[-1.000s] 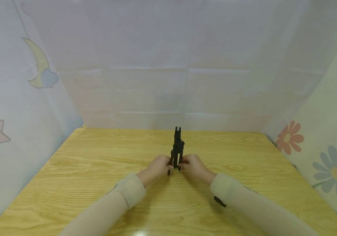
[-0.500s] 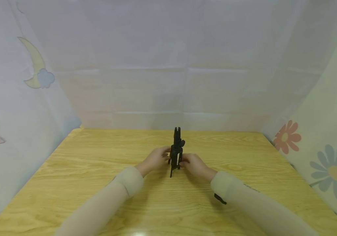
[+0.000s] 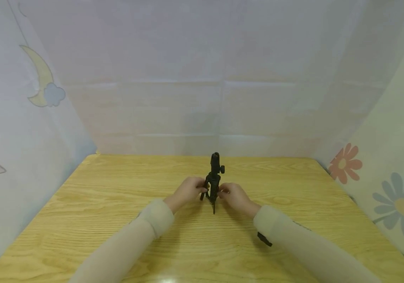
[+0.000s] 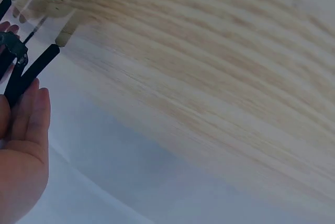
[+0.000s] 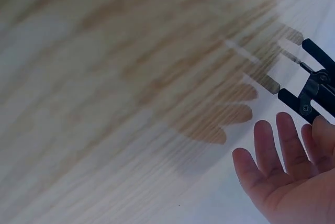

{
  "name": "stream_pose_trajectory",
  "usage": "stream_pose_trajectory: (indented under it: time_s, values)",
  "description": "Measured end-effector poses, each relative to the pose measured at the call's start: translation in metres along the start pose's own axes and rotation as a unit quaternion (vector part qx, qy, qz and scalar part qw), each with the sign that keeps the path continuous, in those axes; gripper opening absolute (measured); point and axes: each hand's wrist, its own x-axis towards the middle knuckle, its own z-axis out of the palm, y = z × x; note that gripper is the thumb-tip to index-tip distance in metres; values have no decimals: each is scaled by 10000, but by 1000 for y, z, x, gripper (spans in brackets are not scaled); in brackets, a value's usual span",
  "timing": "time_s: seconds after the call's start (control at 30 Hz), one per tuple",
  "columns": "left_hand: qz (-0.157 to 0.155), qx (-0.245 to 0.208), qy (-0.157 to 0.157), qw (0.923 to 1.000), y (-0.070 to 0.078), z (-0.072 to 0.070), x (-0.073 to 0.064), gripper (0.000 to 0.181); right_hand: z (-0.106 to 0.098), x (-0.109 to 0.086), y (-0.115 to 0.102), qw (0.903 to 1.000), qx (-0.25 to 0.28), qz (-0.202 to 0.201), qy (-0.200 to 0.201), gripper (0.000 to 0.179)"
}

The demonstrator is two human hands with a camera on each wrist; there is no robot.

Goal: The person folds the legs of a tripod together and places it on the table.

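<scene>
The tripod (image 3: 214, 184) is showing a new side since the earlier frame: its forked top is looking narrow and rounded, its knob (image 3: 222, 169) is standing clearer at 3 o'clock, and its nearest leg (image 3: 214, 207) is pointing squarely to 6 o'clock. I'm judging that it is being turned in place. In the head view it is standing upright on the table (image 3: 124, 177); the left hand (image 3: 189, 189) is sitting at its 9 o'clock, thumb now reaching across, the right hand (image 3: 235, 196) staying at 3 o'clock. In the left wrist view, thumb and fingers (image 4: 42, 109) are holding a leg toward 9 o'clock. In the right wrist view, the fingers are lying fairly straight and spread; the thumb is overlapping a leg toward 3 o'clock, and whether it is pinching I cannot tell.
</scene>
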Motion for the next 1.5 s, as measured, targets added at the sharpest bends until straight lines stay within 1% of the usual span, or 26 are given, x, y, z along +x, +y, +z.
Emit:
stream_pose_trajectory:
  time_s: [0.1,0.2,0.33,0.5,0.57,0.7,0.87,1.03,1.13,1.23,1.37,1.47,1.5]
  values:
    - [-4,85,66,9999,3,1,-5,9,-1,-5,-1,10000,39,32,29,12]
    - [35,170,147,9997,5,4,-11,8,-3,-11,-3,9999,168,8,-27,14]
    - [-65,179,251,9995,9,7,-17,9,-6,-19,-5,9995,252,-77,-163,14]
    - [-159,296,486,9983,15,12,-24,12,-8,-27,-9,9994,121,-179,-259,11]
    - [-175,334,562,9977,16,14,-25,14,-8,-28,-10,9995,40,-187,-255,10]
    - [-193,339,606,9974,17,16,-28,17,-5,-27,-9,9994,-147,-191,-229,7]
    - [-183,280,651,9973,16,18,-28,15,-3,-25,-8,9991,-359,-153,-164,8]
    - [-228,227,742,9967,17,21,-28,10,-3,-23,-8,9992,-401,-44,-65,9]
    - [-270,229,725,9967,17,22,-28,9,-2,-20,-7,9993,-361,56,-23,9]
    - [-290,202,671,9971,17,22,-28,10,-1,-18,-7,9989,-459,34,-62,10]
    - [-156,206,635,9976,13,21,-27,10,0,-15,-6,9973,-682,-239,-156,12]
    - [-44,213,543,9983,11,19,-26,11,-1,-14,-5,9963,-729,-423,-184,12]
    - [-48,195,490,9986,11,19,-26,11,-1,-15,-4,9961,-723,-473,-186,12]
